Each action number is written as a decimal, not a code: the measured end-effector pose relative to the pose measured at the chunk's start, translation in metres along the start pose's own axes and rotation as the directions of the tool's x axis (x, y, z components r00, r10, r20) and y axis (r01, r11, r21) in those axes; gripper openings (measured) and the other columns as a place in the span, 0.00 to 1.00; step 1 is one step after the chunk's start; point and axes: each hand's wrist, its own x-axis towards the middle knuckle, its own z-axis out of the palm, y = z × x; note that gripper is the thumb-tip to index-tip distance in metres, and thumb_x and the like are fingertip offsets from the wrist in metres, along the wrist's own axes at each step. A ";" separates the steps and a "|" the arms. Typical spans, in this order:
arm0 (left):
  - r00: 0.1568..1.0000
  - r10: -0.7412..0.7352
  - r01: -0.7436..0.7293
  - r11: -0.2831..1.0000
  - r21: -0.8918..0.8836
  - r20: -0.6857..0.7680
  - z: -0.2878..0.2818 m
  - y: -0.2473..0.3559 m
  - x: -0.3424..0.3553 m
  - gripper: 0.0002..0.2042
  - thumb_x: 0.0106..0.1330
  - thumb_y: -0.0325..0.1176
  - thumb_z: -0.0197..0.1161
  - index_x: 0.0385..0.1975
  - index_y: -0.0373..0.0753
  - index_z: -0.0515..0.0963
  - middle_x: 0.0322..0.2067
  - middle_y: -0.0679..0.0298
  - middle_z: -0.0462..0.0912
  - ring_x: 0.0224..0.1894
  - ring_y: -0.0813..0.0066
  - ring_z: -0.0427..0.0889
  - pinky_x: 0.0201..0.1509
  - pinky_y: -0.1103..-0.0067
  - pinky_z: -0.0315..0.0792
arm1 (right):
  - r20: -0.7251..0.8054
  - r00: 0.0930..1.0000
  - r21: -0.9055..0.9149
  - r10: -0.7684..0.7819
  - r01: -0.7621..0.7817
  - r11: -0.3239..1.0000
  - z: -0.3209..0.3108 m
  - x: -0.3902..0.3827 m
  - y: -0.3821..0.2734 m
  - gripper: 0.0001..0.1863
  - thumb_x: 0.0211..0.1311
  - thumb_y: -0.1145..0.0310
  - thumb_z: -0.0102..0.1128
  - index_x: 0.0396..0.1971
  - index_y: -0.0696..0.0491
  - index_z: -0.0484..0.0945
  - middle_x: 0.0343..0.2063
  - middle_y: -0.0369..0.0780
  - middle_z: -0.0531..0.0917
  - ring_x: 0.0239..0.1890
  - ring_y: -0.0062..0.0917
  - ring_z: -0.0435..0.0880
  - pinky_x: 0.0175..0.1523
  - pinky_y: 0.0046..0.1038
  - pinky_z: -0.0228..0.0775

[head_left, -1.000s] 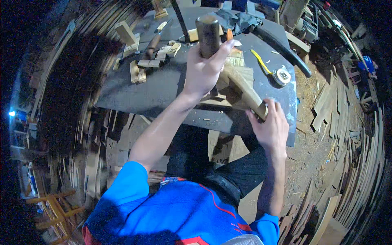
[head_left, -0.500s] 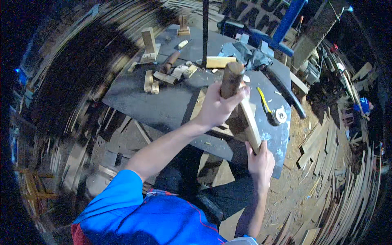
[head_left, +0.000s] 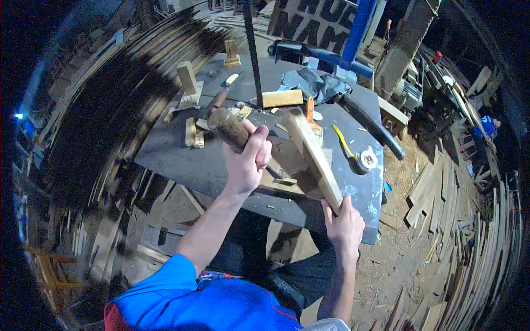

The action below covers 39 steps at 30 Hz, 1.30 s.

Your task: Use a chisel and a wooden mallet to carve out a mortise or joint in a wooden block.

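Note:
My left hand point(head_left: 246, 161) is wrapped round the thick, round brown wooden handle of a chisel point(head_left: 227, 129). The handle's butt leans up and to the left. Its blade runs down behind my fingers to a pale wooden workpiece point(head_left: 279, 188) lying on the dark tabletop point(head_left: 182, 146); whether the tip touches the wood I cannot tell. At the table's front right, my right hand point(head_left: 343, 226) grips the near end of a long pale wooden bar point(head_left: 316, 157). The bar's far end is raised and points away, apart from the chisel.
Right of the bar lie a tape measure point(head_left: 366, 160), a yellow slim tool point(head_left: 342, 140) and a black tube point(head_left: 374, 128). Behind stand a toothed blade point(head_left: 252, 55), a wooden block point(head_left: 282, 99) and a grey-blue cloth point(head_left: 316, 84). Small wooden stands point(head_left: 188, 78) sit back left; planks point(head_left: 436, 190) cover the floor right.
My left hand and the chisel have moved left, and the handle now tilts left. The wooden bar, earlier overlapped by the chisel handle, shows separately with its far end in view.

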 end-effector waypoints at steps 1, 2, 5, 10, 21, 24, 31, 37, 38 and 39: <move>0.999 -0.013 0.012 1.000 0.013 0.047 0.005 0.002 0.000 0.13 0.69 0.32 0.60 0.26 0.47 0.61 0.14 0.74 0.57 0.12 0.86 0.53 0.15 0.83 0.46 | 0.000 1.000 0.003 0.010 -0.010 1.000 -0.003 -0.001 -0.001 0.23 0.63 0.48 0.59 0.35 0.55 0.68 0.28 0.50 0.83 0.33 0.49 0.84 0.37 0.47 0.75; 0.995 -0.027 0.024 0.999 0.026 0.094 0.009 0.002 -0.001 0.14 0.69 0.31 0.61 0.26 0.46 0.61 0.15 0.74 0.58 0.12 0.86 0.54 0.15 0.83 0.46 | 0.017 1.000 0.001 0.027 -0.027 1.000 -0.006 -0.003 0.000 0.23 0.63 0.48 0.59 0.34 0.55 0.68 0.28 0.50 0.83 0.33 0.49 0.84 0.37 0.47 0.75; 0.972 -0.079 0.090 0.995 -0.038 0.220 -0.004 -0.011 -0.006 0.14 0.66 0.25 0.64 0.25 0.43 0.63 0.17 0.74 0.62 0.16 0.88 0.60 0.18 0.84 0.53 | 0.008 0.999 0.025 0.039 -0.039 0.999 -0.004 0.003 -0.001 0.23 0.63 0.48 0.60 0.34 0.55 0.69 0.28 0.50 0.83 0.33 0.49 0.84 0.37 0.47 0.75; 0.983 -0.124 0.118 0.992 0.052 0.136 0.004 -0.023 -0.007 0.15 0.64 0.25 0.66 0.23 0.43 0.64 0.18 0.74 0.67 0.15 0.88 0.64 0.17 0.85 0.54 | -0.011 1.000 0.044 0.011 -0.011 0.999 -0.002 0.000 0.001 0.23 0.63 0.48 0.60 0.35 0.55 0.70 0.28 0.50 0.84 0.32 0.48 0.84 0.36 0.45 0.76; 0.997 0.070 -0.071 0.996 -0.059 -0.014 0.004 -0.030 0.012 0.09 0.68 0.25 0.61 0.30 0.43 0.67 0.18 0.72 0.65 0.14 0.86 0.59 0.17 0.82 0.51 | -0.044 0.999 0.075 -0.019 0.022 0.997 0.000 0.000 0.000 0.23 0.64 0.48 0.59 0.33 0.56 0.69 0.26 0.51 0.82 0.30 0.50 0.83 0.35 0.47 0.74; 0.987 0.143 -0.139 0.989 0.057 -0.078 0.002 -0.020 0.016 0.12 0.72 0.33 0.55 0.26 0.47 0.61 0.13 0.74 0.56 0.12 0.86 0.51 0.15 0.83 0.46 | -0.040 0.999 0.096 -0.024 0.028 0.995 0.004 -0.001 -0.001 0.23 0.63 0.49 0.60 0.33 0.56 0.69 0.25 0.51 0.82 0.29 0.51 0.83 0.34 0.47 0.74; 0.996 0.091 -0.091 0.995 0.033 -0.009 0.005 -0.028 0.019 0.10 0.67 0.25 0.61 0.28 0.43 0.66 0.15 0.73 0.62 0.13 0.85 0.59 0.16 0.83 0.51 | 0.015 0.998 0.372 0.061 -0.062 0.926 -0.012 0.003 0.023 0.23 0.61 0.50 0.64 0.32 0.59 0.74 0.24 0.53 0.82 0.32 0.51 0.82 0.36 0.46 0.72; 0.994 0.072 -0.076 0.996 -0.047 -0.080 0.008 -0.030 0.021 0.10 0.68 0.26 0.61 0.28 0.43 0.66 0.15 0.73 0.62 0.14 0.86 0.58 0.16 0.84 0.50 | 0.177 0.982 0.622 0.066 -0.163 0.766 -0.010 0.001 0.048 0.21 0.63 0.53 0.64 0.33 0.60 0.78 0.20 0.39 0.79 0.23 0.20 0.74 0.31 0.26 0.67; 0.994 0.062 -0.060 0.998 0.023 -0.086 0.007 -0.028 0.024 0.09 0.69 0.29 0.60 0.29 0.46 0.67 0.14 0.76 0.58 0.12 0.87 0.55 0.16 0.83 0.48 | 0.174 0.984 0.753 0.034 -0.156 0.640 -0.003 -0.002 0.053 0.17 0.65 0.56 0.62 0.31 0.57 0.77 0.19 0.34 0.75 0.21 0.16 0.71 0.27 0.23 0.62; 0.993 0.056 -0.046 0.995 0.090 -0.107 0.008 -0.032 0.027 0.08 0.70 0.33 0.60 0.29 0.48 0.68 0.13 0.78 0.55 0.11 0.87 0.51 0.15 0.83 0.45 | 0.173 0.985 0.853 -0.007 -0.147 0.501 -0.002 0.000 0.060 0.15 0.67 0.58 0.60 0.29 0.54 0.75 0.18 0.30 0.71 0.18 0.13 0.67 0.24 0.19 0.58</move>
